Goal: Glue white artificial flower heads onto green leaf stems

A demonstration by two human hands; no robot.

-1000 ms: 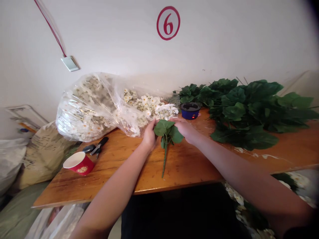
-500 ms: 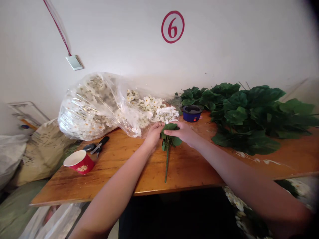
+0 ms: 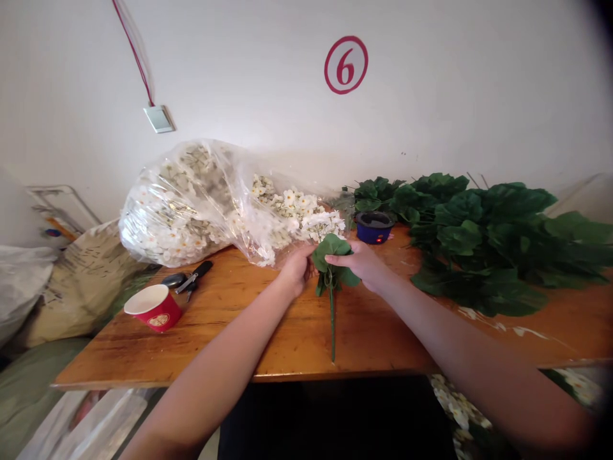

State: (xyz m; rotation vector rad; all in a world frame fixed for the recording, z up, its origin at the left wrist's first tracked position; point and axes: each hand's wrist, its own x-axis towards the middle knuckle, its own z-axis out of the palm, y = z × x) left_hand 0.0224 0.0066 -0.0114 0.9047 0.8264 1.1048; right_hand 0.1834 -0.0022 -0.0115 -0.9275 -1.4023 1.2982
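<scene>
Between my two hands stands an artificial flower stem [image 3: 332,326] with green leaves and a head of white blossoms [image 3: 323,225] at its top. My left hand [image 3: 299,265] is closed around its upper part from the left, fingers partly behind the leaves. From the right, my right hand [image 3: 361,262] pinches a broad green leaf [image 3: 330,250], thumb laid across it. The bare lower stem points down toward the table's front edge. Just beyond my right hand sits a small dark blue pot [image 3: 375,228] with a red light.
A clear plastic bag [image 3: 191,204] of white flowers lies at the back left of the wooden table [image 3: 230,319]. Green leaf sprays [image 3: 479,236] are heaped on the right. At left are a red paper cup [image 3: 156,310] and a cutting tool [image 3: 194,279]. Sacks [image 3: 71,287] stand beyond the table.
The view has shifted slightly. Both hands keep hold of the flower stem, and the broad leaf now stands more upright between them, turned toward me.
</scene>
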